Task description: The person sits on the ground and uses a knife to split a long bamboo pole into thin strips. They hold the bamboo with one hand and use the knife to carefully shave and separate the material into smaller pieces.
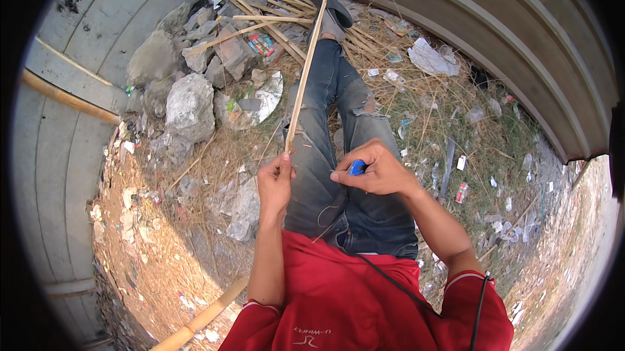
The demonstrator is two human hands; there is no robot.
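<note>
My left hand (275, 183) is closed around the lower end of a long, thin bamboo strip (308, 68). From there the strip runs up and away, slanting slightly right over my legs and past the top of the picture. To its right, above my thighs, my right hand (376, 167) grips a small blue object (357, 167) with a dark part. Most of that object is hidden in the fingers, so its kind does not show. The two hands are apart, and the right one does not touch the strip.
My legs in torn jeans (319, 188) stretch forward over littered dry grass. Beyond and around my feet lies a pile of bamboo strips (280, 9). Rocks (190, 109) sit at the left. Metal sheet walls (521, 45) stand around; a bamboo pole (202, 318) lies lower left.
</note>
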